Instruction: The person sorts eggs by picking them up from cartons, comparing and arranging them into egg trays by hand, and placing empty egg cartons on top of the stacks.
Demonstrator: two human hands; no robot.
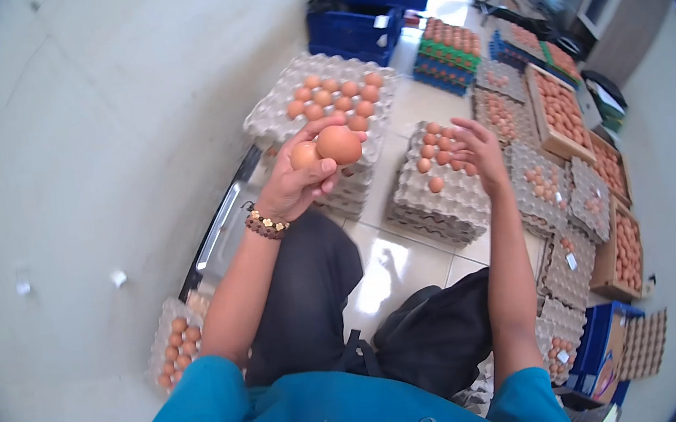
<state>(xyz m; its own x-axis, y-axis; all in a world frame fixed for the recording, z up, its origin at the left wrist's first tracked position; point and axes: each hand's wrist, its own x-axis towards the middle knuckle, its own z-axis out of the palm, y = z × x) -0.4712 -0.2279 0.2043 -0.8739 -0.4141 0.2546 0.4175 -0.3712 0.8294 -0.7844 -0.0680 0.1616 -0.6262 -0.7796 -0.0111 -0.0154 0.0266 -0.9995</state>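
Two brown eggs [339,145] are held in my left hand [299,178], raised in front of a tall stack of grey egg trays [277,104] whose top tray carries several eggs. My right hand [477,152] is apart from it, fingers spread and holding nothing that shows, over the right edge of a second, lower stack of grey trays [448,205]. Several brown eggs [435,184] sit in the upper part of that stack's top tray. A beaded bracelet [267,224] is on my left wrist.
Blue crates [353,34] stand at the back by the wall. Green and blue trays of eggs [447,51] are farther off. Along the right are grey trays [539,184] and wooden boxes of eggs [560,113]. Another egg tray [177,347] lies at lower left, near a metal tray [225,226].
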